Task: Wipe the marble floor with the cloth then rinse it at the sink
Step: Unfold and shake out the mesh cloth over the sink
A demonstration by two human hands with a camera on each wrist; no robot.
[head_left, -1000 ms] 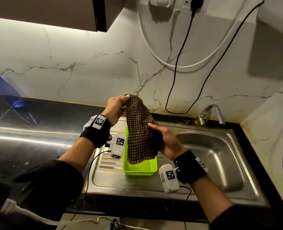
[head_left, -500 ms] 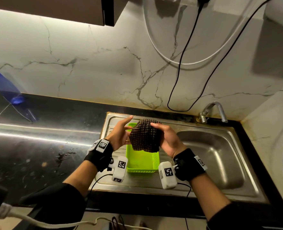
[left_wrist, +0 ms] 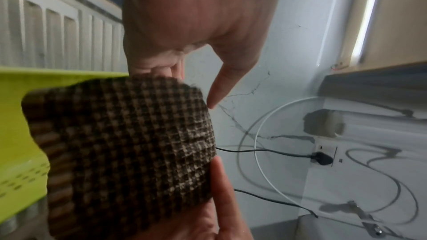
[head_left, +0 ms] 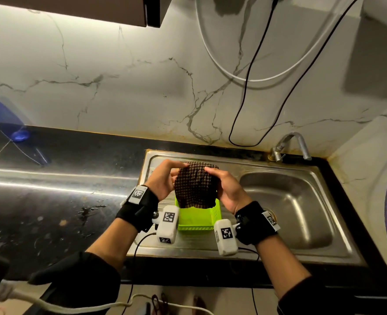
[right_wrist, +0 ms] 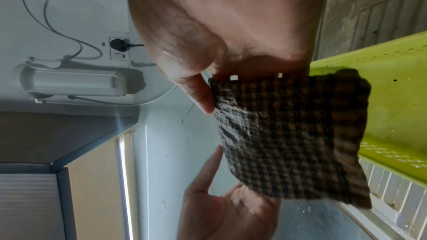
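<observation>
1. Cloth height was the main change: the brown-and-tan checked woven cloth (head_left: pixel 196 186), which a second earlier had hung full length from a raised left hand, had been folded short and lowered to just above the lime-green perforated plastic basket (head_left: pixel 199 218) on the drainboard of the stainless steel sink (head_left: pixel 301 248).
2. Left hand (head_left: pixel 163 181) pinched the cloth's far left corner between thumb and curled fingers, with the forefinger extended.
3. Right hand (head_left: pixel 228 189) held the right edge, thumb on top and fingers curled behind.
4. Chrome tap (head_left: pixel 292 144) stood well to the right, with no water visibly running, and the basin looked dry.
5. Judged from this, the rinse was probably finished or skipped, and the folded cloth seemed bound for the basket.
6. Black stone countertop (head_left: pixel 51 212) to the left carried scattered specks.
</observation>
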